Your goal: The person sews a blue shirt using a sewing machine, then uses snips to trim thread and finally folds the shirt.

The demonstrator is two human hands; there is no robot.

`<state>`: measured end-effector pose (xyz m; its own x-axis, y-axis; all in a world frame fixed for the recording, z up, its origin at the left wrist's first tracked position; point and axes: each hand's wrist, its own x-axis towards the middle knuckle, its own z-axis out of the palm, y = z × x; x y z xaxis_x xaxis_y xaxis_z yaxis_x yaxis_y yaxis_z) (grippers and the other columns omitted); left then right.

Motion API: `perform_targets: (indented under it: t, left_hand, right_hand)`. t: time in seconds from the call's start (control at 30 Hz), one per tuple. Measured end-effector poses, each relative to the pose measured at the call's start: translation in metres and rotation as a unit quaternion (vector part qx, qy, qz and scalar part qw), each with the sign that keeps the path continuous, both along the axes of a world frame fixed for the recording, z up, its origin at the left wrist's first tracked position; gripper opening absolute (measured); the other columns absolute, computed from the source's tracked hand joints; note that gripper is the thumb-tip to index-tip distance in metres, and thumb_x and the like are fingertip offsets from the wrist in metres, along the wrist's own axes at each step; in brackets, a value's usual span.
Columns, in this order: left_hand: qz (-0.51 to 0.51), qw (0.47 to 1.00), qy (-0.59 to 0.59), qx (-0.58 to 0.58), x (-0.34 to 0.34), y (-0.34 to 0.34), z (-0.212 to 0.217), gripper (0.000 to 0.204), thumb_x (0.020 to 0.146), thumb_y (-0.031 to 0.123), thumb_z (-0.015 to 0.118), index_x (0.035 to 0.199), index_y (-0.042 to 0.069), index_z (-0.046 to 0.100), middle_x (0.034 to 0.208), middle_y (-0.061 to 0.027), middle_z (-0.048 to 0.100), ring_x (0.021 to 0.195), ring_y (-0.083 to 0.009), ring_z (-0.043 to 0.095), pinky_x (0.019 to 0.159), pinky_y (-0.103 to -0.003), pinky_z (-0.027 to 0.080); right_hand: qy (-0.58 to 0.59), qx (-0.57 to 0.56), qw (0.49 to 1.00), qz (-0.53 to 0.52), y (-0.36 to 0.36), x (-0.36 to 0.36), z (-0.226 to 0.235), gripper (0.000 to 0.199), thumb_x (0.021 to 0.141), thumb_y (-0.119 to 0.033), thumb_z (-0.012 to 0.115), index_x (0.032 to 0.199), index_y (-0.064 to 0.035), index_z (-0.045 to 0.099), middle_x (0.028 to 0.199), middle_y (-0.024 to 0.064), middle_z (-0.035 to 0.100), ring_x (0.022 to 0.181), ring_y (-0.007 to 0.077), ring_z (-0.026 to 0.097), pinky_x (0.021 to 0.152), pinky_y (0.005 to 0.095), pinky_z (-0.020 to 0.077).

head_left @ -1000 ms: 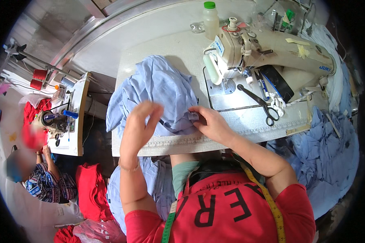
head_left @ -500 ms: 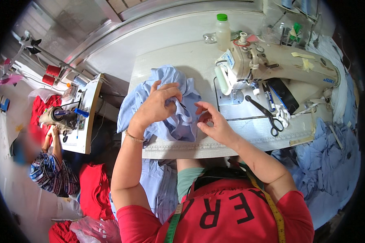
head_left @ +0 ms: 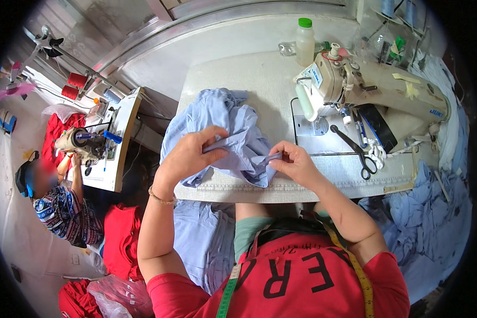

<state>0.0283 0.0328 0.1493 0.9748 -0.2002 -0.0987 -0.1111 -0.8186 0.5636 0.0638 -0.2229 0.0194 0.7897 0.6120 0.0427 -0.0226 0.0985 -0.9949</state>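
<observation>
A crumpled light blue garment (head_left: 217, 108) lies on the pale sewing table (head_left: 273, 74) in front of me. My left hand (head_left: 193, 156) is closed on its near left part, thumb and fingers pinching a fold. At the garment's right corner, my right hand (head_left: 294, 163) pinches the edge of the cloth between thumb and fingertips. The fabric between both hands is slightly lifted and bunched. To the right stands a sewing machine (head_left: 392, 87), its needle area apart from the cloth.
Black scissors (head_left: 355, 152) and a dark phone (head_left: 377, 127) lie by the machine. A green-capped bottle (head_left: 305, 45) stands behind. Blue cloth (head_left: 418, 217) heaps at right; more blue fabric (head_left: 204, 238) hangs below the table. At left, another person (head_left: 69, 212) works at a second machine (head_left: 77, 140).
My right hand has gone from open beside the garment to pinching its edge. My left hand has lowered and now grips a fold. The whole view has shifted slightly.
</observation>
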Motion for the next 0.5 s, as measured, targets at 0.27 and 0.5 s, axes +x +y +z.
perform_targets:
  t: [0.27, 0.5]
  left_hand:
    - [-0.041, 0.993, -0.032, -0.107, 0.009, 0.005, -0.058, 0.018, 0.09, 0.013, 0.064, 0.102, 0.0, 0.066, 0.086, -0.0034, 0.066, 0.08, -0.0109, 0.056, 0.077, -0.028, 0.046]
    - [-0.186, 0.976, -0.109, -0.012, 0.004, -0.043, -0.04, 0.037, 0.079, 0.019, 0.074, 0.108, 0.001, 0.06, 0.106, -0.0121, 0.064, 0.103, -0.0259, 0.059, 0.092, -0.035, 0.044]
  right_hand:
    - [0.069, 0.053, 0.994, -0.059, -0.017, -0.016, -0.018, 0.014, 0.091, -0.012, 0.065, 0.101, -0.004, 0.058, 0.086, -0.005, 0.056, 0.08, 0.0028, 0.052, 0.071, 0.0194, 0.0439]
    - [0.033, 0.04, 0.995, -0.08, -0.02, -0.022, -0.022, 0.013, 0.092, -0.015, 0.063, 0.099, -0.0052, 0.058, 0.086, -0.006, 0.055, 0.077, 0.0019, 0.05, 0.068, 0.0185, 0.0426]
